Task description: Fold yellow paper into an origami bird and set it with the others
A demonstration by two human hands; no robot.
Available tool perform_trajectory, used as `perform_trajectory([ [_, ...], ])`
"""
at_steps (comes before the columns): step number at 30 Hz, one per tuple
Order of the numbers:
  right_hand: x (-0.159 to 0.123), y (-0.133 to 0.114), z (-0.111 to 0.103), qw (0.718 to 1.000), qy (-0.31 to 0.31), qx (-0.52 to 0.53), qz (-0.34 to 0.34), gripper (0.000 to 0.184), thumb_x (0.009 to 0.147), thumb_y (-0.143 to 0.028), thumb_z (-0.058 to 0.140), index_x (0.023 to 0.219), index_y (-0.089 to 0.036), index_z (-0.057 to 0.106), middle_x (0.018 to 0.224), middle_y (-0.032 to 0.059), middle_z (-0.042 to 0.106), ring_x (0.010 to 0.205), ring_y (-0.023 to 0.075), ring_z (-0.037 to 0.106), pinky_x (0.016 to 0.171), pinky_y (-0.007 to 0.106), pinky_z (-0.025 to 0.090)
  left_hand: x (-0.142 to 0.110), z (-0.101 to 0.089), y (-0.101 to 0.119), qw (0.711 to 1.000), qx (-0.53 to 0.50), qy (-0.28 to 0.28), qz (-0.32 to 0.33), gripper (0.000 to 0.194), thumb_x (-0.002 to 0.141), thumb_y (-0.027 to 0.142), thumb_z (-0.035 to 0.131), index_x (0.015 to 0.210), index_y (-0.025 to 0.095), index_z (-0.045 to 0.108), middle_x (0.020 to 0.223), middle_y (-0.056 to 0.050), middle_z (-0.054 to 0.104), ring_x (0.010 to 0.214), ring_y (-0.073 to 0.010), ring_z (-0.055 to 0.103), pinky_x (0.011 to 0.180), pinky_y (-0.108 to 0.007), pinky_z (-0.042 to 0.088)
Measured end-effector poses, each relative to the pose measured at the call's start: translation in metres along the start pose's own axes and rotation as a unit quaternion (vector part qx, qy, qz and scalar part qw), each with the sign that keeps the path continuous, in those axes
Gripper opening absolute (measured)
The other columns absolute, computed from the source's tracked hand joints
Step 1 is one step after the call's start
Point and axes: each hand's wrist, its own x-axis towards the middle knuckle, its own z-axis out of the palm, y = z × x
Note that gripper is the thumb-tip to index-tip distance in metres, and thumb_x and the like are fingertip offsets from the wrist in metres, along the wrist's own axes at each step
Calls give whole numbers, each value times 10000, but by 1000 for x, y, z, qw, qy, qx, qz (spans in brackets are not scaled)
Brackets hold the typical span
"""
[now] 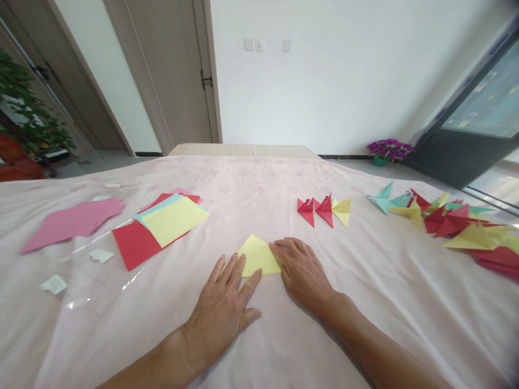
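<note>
A yellow sheet of origami paper, folded to a triangle with its point facing away from me, lies flat on the cloth between my hands. Across its left part my left hand rests with fingers spread and flat. The right corner is under my right hand, whose fingers are bent and held together at the paper's edge; the thumb's side is partly hidden. Beyond my right hand stand folded paper cranes, two red and one yellow.
On the left lie a pile of pink paper, a stack of red, blue and yellow sheets, clear plastic wrapping and white labels. Several finished cranes crowd the right side. A pale floral tablecloth covers the table.
</note>
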Motion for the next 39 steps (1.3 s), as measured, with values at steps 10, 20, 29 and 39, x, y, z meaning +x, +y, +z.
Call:
perform_trajectory([
  [10, -3, 9, 7, 999, -3, -35, 9, 476, 883, -113, 440, 1335, -237, 524, 1341, 91, 529, 1237, 278, 414, 1005, 437, 383, -19, 2, -14, 998, -54, -12, -23, 725, 859, 583, 553, 1489, 332, 295, 1598, -147, 176, 1457, -383, 141, 1123, -625, 208],
  [20, -8, 21, 13, 998, 2, -60, 18, 441, 960, -212, 370, 1385, -243, 484, 1392, 63, 506, 1286, 280, 387, 1046, 446, 375, -43, -4, -30, 993, -54, -63, -78, 665, 917, 543, 468, 1504, 312, 260, 1586, -185, 188, 1449, -380, 168, 1103, -617, 253],
  [29, -9, 24, 14, 998, 10, -64, 14, 446, 962, -235, 354, 1387, -258, 486, 1401, 63, 507, 1290, 284, 401, 1030, 459, 399, -51, -6, -33, 993, -56, -62, -89, 675, 915, 543, 474, 1505, 291, 263, 1586, -193, 178, 1448, -367, 189, 1111, -598, 258],
  [39, -13, 32, 16, 997, 0, -72, 25, 465, 970, -255, 349, 1425, -285, 435, 1445, 46, 467, 1308, 291, 385, 1033, 475, 400, -65, -1, -33, 996, -5, -36, -80, 694, 914, 534, 472, 1496, 202, 292, 1563, -184, 266, 1440, -333, 242, 1132, -556, 268],
])
